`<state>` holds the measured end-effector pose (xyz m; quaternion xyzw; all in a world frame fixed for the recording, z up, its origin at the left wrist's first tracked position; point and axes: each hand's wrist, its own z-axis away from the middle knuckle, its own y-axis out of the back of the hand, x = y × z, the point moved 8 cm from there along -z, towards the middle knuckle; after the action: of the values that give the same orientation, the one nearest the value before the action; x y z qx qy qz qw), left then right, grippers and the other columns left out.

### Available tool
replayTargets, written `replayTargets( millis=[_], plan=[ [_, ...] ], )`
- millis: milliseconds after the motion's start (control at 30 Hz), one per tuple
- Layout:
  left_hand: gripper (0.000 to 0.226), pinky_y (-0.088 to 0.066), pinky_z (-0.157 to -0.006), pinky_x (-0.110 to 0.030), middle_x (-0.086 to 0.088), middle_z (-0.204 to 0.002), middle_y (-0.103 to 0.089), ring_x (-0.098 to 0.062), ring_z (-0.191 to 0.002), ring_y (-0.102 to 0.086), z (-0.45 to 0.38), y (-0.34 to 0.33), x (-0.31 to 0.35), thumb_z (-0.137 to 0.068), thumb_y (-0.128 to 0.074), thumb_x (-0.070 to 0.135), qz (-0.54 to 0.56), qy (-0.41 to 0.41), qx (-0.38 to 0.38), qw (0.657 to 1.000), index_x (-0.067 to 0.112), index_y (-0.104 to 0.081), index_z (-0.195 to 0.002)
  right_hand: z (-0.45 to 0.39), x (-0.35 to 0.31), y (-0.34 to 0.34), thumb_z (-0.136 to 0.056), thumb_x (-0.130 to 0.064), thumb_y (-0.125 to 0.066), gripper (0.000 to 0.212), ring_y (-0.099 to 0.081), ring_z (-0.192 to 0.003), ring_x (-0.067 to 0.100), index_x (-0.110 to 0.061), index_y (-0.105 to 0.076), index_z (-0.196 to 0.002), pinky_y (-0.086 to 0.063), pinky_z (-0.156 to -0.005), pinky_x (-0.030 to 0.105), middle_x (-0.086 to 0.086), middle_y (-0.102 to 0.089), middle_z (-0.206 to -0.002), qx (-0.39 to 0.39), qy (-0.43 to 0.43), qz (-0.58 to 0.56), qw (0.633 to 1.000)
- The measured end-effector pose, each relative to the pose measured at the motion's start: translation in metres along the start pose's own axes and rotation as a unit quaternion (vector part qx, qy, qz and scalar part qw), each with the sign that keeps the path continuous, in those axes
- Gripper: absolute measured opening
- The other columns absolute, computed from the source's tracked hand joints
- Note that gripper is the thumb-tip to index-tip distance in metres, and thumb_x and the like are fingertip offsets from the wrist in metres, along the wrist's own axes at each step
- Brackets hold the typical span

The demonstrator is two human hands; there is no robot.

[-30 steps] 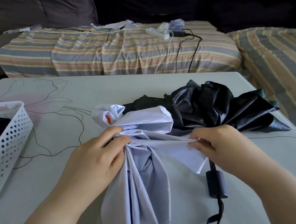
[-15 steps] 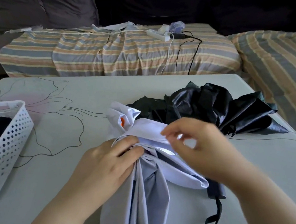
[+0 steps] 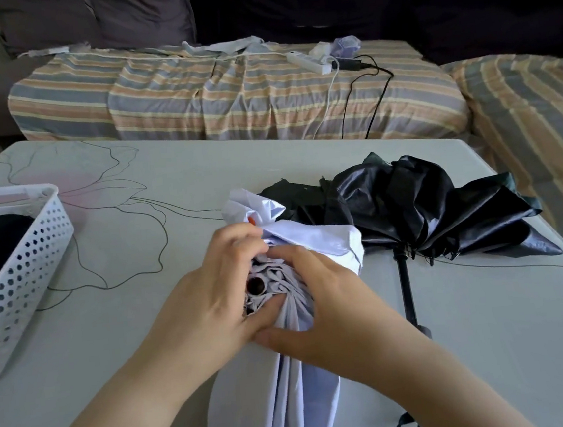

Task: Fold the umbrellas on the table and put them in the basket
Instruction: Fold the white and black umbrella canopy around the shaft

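Note:
A pale lavender umbrella (image 3: 313, 237) lies on the table (image 3: 128, 314) in front of me, its cloth bunched and trailing toward me. My left hand (image 3: 206, 306) grips the gathered middle of it from the left. From the right, my right hand (image 3: 327, 308) wraps around the same bunch, thumb underneath. Behind and to the right lies a black umbrella (image 3: 410, 211), half collapsed, its dark handle pointing toward me. The white perforated basket (image 3: 28, 272) stands at the table's left edge with dark things inside.
A sofa with a striped cover (image 3: 227, 98) runs along the table's far side. On it lie a white power strip (image 3: 310, 60) and black cables. A striped cushion (image 3: 532, 113) sits beyond the table's right edge.
My right hand left the flap of lavender cloth it was pulling across and came down onto the bunch beside my left hand. The flap now lies folded over the umbrella.

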<state>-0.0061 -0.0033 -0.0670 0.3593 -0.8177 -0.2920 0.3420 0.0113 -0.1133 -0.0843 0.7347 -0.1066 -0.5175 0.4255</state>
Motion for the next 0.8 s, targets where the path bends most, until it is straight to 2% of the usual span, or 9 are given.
replayTargets(
  millis=[100, 167, 233, 300, 433, 500, 600, 667, 800],
  plan=[
    [0.072, -0.055, -0.063, -0.032, 0.028, -0.124, -0.029, -0.009, -0.094, -0.058, 0.001, 0.002, -0.016, -0.056, -0.070, 0.057, 0.105, 0.097, 0.045, 0.989, 0.028, -0.036, -0.113, -0.001, 0.001, -0.001, -0.078, -0.039, -0.072, 0.069, -0.031, -0.120, -0.005, -0.035, -0.037, -0.137, -0.034, -0.089, 0.010, -0.020, -0.042, -0.134, -0.006, -0.017, 0.024, 1.000],
    [0.078, -0.049, -0.071, -0.016, 0.036, -0.119, -0.023, -0.005, -0.099, -0.058, 0.002, -0.003, -0.021, -0.047, -0.073, 0.061, 0.149, 0.131, 0.061, 0.978, 0.035, -0.034, -0.109, -0.001, 0.002, -0.005, -0.081, -0.030, -0.067, 0.056, -0.041, -0.112, 0.002, -0.029, -0.039, -0.130, -0.039, -0.080, 0.015, -0.015, -0.048, -0.127, 0.005, -0.037, 0.022, 0.999],
    [0.073, -0.044, -0.072, -0.009, 0.032, -0.117, -0.025, -0.008, -0.105, -0.054, 0.001, -0.011, -0.020, -0.045, -0.073, 0.055, 0.154, 0.143, 0.066, 0.975, 0.037, -0.033, -0.104, -0.002, 0.004, -0.008, -0.082, -0.017, -0.059, 0.035, -0.053, -0.091, 0.014, -0.022, -0.042, -0.112, -0.041, -0.065, 0.023, -0.005, -0.056, -0.108, 0.034, -0.051, 0.023, 0.998],
    [0.066, -0.043, -0.075, -0.009, 0.024, -0.118, -0.029, -0.005, -0.111, -0.049, -0.001, -0.017, -0.017, -0.050, -0.072, 0.048, 0.172, 0.146, 0.055, 0.973, 0.033, -0.035, -0.102, -0.003, 0.009, -0.010, -0.080, -0.010, -0.053, 0.025, -0.049, -0.074, 0.018, -0.022, -0.038, -0.095, -0.036, -0.054, 0.023, -0.005, -0.053, -0.085, 0.057, -0.061, 0.027, 0.996],
    [0.035, -0.037, -0.104, -0.025, 0.007, -0.126, -0.037, -0.011, -0.129, -0.039, 0.003, -0.016, -0.019, -0.074, -0.056, 0.036, 0.307, 0.154, 0.019, 0.939, 0.033, -0.042, -0.106, -0.003, 0.034, -0.002, -0.081, -0.020, -0.064, 0.022, -0.051, -0.061, 0.010, -0.032, -0.046, -0.078, -0.041, -0.054, 0.023, -0.008, -0.058, -0.066, 0.101, -0.118, -0.054, 0.986],
    [0.025, -0.038, -0.102, -0.026, 0.011, -0.117, -0.040, -0.012, -0.119, -0.046, 0.008, 0.000, -0.026, -0.077, -0.047, 0.032, 0.238, 0.155, 0.044, 0.958, 0.031, -0.044, -0.102, 0.000, 0.047, 0.007, -0.079, -0.025, -0.072, 0.017, -0.054, -0.060, 0.007, -0.026, -0.055, -0.080, -0.042, -0.055, 0.019, -0.009, -0.063, -0.066, 0.136, -0.149, -0.114, 0.973],
    [0.024, -0.038, -0.081, -0.006, 0.018, -0.096, -0.050, -0.003, -0.091, -0.054, 0.012, 0.011, -0.032, -0.075, -0.044, 0.032, 0.072, 0.151, 0.032, 0.985, 0.028, -0.051, -0.097, 0.003, 0.060, 0.018, -0.079, -0.028, -0.075, 0.012, -0.059, -0.063, 0.013, -0.023, -0.064, -0.082, -0.047, -0.063, 0.024, -0.007, -0.067, -0.071, 0.161, -0.178, -0.192, 0.952],
    [0.039, -0.030, -0.089, 0.002, 0.014, -0.111, -0.061, -0.002, -0.100, -0.053, 0.015, -0.004, -0.029, -0.078, -0.046, 0.037, 0.039, 0.135, -0.041, 0.989, 0.022, -0.059, -0.111, 0.004, 0.063, 0.022, -0.079, -0.026, -0.075, 0.009, -0.064, -0.071, 0.018, -0.023, -0.068, -0.085, -0.052, -0.070, 0.032, -0.004, -0.070, -0.076, 0.162, -0.186, -0.224, 0.943],
    [0.062, -0.018, -0.107, -0.008, -0.004, -0.138, -0.053, -0.009, -0.125, -0.041, 0.015, -0.032, -0.022, -0.085, -0.046, 0.042, 0.010, 0.095, -0.128, 0.987, 0.009, -0.047, -0.137, 0.002, 0.050, 0.024, -0.079, -0.020, -0.076, 0.015, -0.051, -0.054, 0.010, -0.020, -0.064, -0.070, -0.044, -0.056, 0.024, -0.009, -0.060, -0.058, 0.141, -0.151, -0.257, 0.944]
  ],
)
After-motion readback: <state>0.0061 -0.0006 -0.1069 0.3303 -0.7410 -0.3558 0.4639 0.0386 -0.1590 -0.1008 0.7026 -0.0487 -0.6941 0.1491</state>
